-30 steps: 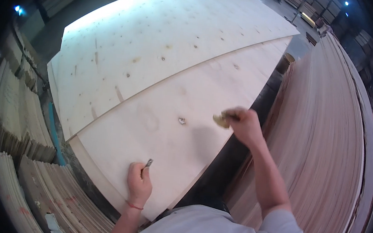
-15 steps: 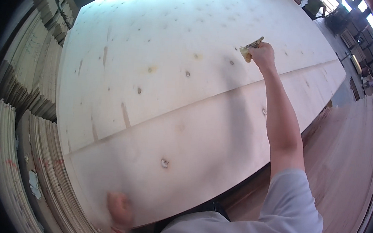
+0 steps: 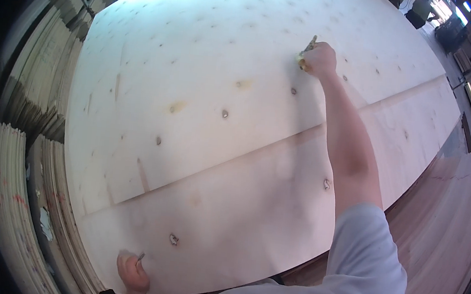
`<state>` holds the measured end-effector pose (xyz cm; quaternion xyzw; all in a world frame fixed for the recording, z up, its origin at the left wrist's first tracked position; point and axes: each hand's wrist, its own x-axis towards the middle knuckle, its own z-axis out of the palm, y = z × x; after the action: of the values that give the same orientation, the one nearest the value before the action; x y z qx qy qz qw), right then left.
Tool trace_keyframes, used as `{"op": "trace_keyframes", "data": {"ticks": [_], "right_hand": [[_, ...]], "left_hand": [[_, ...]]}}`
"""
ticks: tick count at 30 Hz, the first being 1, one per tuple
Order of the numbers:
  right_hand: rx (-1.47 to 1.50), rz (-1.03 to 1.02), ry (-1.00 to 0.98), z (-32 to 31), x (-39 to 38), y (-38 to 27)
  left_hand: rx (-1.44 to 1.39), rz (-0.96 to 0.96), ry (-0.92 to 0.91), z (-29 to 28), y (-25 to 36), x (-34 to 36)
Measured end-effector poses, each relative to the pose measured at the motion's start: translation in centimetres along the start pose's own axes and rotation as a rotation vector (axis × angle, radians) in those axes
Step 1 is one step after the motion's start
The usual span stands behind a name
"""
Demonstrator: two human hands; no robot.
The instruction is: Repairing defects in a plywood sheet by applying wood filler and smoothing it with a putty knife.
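Observation:
A large pale wood veneer sheet (image 3: 234,164), dotted with dark knots, spreads in front of me. My right hand (image 3: 321,59) is stretched far out over it, closed around a small tool (image 3: 312,43) with a stained, mottled stick-like end and yellowish matter by the fingers. What kind of tool it is, I cannot make out. At the sheet's near left corner, my left hand (image 3: 131,273) is closed, and a small narrow grey piece (image 3: 141,257) sticks up beside its thumb. The fingers hide the rest of that piece.
A straight overlapping seam (image 3: 234,158) crosses the sheet. Stacks of thin wood sheets (image 3: 7,193) line the left side, and a reddish-brown stack (image 3: 433,217) stands at the right. Another person (image 3: 421,12) is at the far right, beyond the sheet.
The view has shifted over the sheet. My right hand sits slightly farther left and up, still holding the tool. My left hand, blurred before, has moved left and down, and its grey piece now shows.

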<state>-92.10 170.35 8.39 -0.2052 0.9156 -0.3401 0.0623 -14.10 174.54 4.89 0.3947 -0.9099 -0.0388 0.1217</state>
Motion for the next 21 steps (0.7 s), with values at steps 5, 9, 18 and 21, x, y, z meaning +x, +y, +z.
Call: {"op": "trace_keyframes", "data": {"ticks": [5,9,18,21], "right_hand": [[0.011,-0.280,-0.001,-1.0,-3.8,1.7],[0.275,0.012,-0.440,-4.2,-14.1,2.5],[1.172,0.230,0.031,-11.8,-29.9,17.1],[1.030,-0.031,0.026,-11.8,-29.1,16.9]], "left_hand": [[-0.290,0.057,0.077,-0.6,10.4,13.1],[-0.583,0.002,0.197,5.1,17.0,28.9],[-0.245,0.276,0.082,17.5,34.7,56.4],[-0.288,0.478,0.136,18.8,41.4,57.4]]}}
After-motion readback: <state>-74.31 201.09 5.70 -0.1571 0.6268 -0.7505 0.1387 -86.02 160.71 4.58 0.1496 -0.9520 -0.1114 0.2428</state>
